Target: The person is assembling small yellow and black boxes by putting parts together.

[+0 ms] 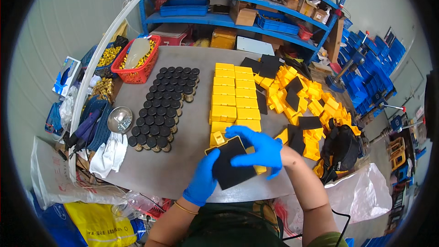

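My left hand (201, 182), in a blue glove, grips the near left corner of a yellow plastic box (221, 138) held tilted above the table's near edge. Over the box's face lies a square black sheet (232, 163) that looks like foam and hides most of it. My right hand (261, 152), gloved too, is curved over the box's right side. Its fingers reach the far edge while the thumb lies across the black sheet. Just beyond stand two columns of yellow boxes (224, 99). Several black-capped jars (160, 110) stand in rows to the left.
Right of the columns, loose yellow parts (315, 105) and black sheets (270, 66) are heaped beside a black bag (343, 148). A metal bowl (120, 120), white gloves (109, 155) and a red basket (142, 71) line the left. Blue shelving (219, 19) stands behind the grey table (192, 151).
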The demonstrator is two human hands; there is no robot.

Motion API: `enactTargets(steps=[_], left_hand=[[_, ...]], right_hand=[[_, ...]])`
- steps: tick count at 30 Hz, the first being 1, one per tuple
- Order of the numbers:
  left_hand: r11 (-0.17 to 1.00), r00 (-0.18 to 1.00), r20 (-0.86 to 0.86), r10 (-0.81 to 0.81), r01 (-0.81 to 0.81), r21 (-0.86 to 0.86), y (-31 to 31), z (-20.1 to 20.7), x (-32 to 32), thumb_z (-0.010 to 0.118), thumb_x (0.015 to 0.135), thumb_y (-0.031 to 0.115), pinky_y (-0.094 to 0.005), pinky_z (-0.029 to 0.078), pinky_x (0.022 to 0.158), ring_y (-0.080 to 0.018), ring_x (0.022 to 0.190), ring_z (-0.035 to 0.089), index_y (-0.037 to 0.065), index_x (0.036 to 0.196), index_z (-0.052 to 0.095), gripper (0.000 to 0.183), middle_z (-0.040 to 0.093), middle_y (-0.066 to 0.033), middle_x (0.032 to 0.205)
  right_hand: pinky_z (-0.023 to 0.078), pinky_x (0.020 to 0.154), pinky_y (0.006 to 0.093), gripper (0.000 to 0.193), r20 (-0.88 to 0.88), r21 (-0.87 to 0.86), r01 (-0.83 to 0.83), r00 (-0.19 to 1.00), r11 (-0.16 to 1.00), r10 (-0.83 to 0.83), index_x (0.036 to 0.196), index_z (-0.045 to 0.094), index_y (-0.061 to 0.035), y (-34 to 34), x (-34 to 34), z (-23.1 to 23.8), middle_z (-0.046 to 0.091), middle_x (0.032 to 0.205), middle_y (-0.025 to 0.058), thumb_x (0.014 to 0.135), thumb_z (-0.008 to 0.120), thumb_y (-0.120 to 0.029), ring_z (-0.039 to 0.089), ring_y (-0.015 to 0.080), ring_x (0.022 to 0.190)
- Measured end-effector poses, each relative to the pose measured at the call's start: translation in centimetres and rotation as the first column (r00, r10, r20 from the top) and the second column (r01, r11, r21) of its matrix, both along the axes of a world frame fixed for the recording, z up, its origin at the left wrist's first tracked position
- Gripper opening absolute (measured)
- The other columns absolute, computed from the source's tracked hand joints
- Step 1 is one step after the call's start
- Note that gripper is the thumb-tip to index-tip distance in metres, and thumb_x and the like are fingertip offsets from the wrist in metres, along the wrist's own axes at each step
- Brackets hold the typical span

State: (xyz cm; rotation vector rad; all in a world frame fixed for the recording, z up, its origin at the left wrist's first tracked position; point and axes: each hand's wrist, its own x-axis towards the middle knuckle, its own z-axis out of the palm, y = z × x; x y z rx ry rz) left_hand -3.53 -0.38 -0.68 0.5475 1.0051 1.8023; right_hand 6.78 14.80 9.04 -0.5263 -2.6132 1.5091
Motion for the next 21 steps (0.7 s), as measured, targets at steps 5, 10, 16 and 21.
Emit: enactTargets(steps=[5, 10, 16, 21], left_hand=[[0.971, 0.859, 0.452, -0.240, 0.222, 0.093, 0.1, 2.8, -1.4, 0.036, 0.097, 0.033, -0.0416, 0.047, 0.093, -0.0250, 0.118, 0.049, 0.004, 0.136, 0.034, 0.049, 0.047, -0.0121, 0.130], [0.994, 0.994, -0.023, -0.104, 0.103, -0.038, -0.6, 2.4, -2.5, 0.048, 0.082, 0.003, -0.0436, 0.053, 0.086, -0.0291, 0.113, 0.053, 0.009, 0.136, 0.034, 0.056, 0.047, -0.0114, 0.130], [0.998, 0.986, 0.165, 0.033, -0.023, -0.064, -1.4, 0.2, -4.3, 0.049, 0.081, -0.003, -0.0419, 0.055, 0.082, -0.0297, 0.110, 0.055, 0.006, 0.132, 0.036, 0.054, 0.050, -0.0125, 0.124], [0.994, 0.917, 0.390, 0.086, -0.053, -0.095, -3.3, -2.6, -6.1, 0.051, 0.085, 0.015, -0.0415, 0.055, 0.077, -0.0277, 0.109, 0.057, 0.005, 0.132, 0.040, 0.049, 0.053, -0.0135, 0.124]], right_hand=[[0.044, 0.091, 0.0393, 0.068, 0.224, 0.243, -0.258, 0.953, 0.935, 0.205, 0.130, 0.040, -0.0115, 1.2, -2.5, -0.3, 0.056, 0.119, 0.0171, 0.074, 0.073, -0.032, 0.054, 0.0330, 0.110], [0.047, 0.084, 0.0353, 0.059, 0.159, 0.260, -0.335, 0.940, 0.906, 0.302, 0.127, 0.043, -0.0130, 1.7, -4.9, 0.5, 0.059, 0.110, 0.0168, 0.078, 0.070, -0.031, 0.058, 0.0301, 0.100], [0.048, 0.079, 0.0340, 0.032, 0.212, 0.025, -0.194, 0.960, 0.981, 0.184, 0.114, 0.055, -0.0148, 2.3, -8.9, -1.8, 0.062, 0.106, 0.0102, 0.089, 0.055, -0.035, 0.061, 0.0245, 0.091], [0.049, 0.083, 0.0414, 0.036, 0.246, 0.049, -0.194, 0.953, 0.980, 0.176, 0.117, 0.054, -0.0162, 2.8, -14.3, -3.2, 0.061, 0.109, 0.0129, 0.089, 0.050, -0.040, 0.060, 0.0306, 0.097]])
